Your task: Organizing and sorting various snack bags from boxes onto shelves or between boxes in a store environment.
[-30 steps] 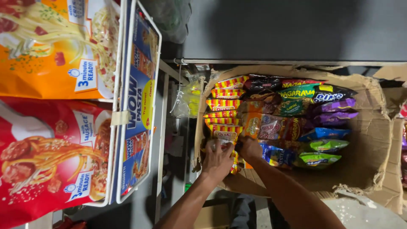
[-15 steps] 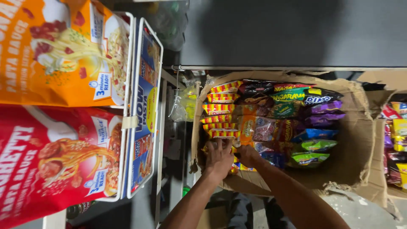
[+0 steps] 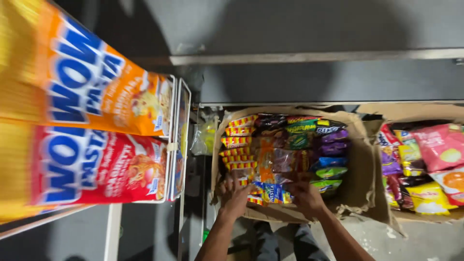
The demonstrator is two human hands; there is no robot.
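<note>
left hand (image 3: 235, 197): forearm reaching forward, fingers curled, grip unclear | right hand (image 3: 306, 198): reaching forward, fingers bent

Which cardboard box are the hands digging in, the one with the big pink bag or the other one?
The other one: the middle cardboard box, where the left hand and right hand rest among the packets. The box with the pink bag sits untouched.

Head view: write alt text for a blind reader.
Both hands, left hand and right hand, reach into a torn cardboard box packed with colourful snack packets. Large orange and red pasta packs hang at left.
</note>
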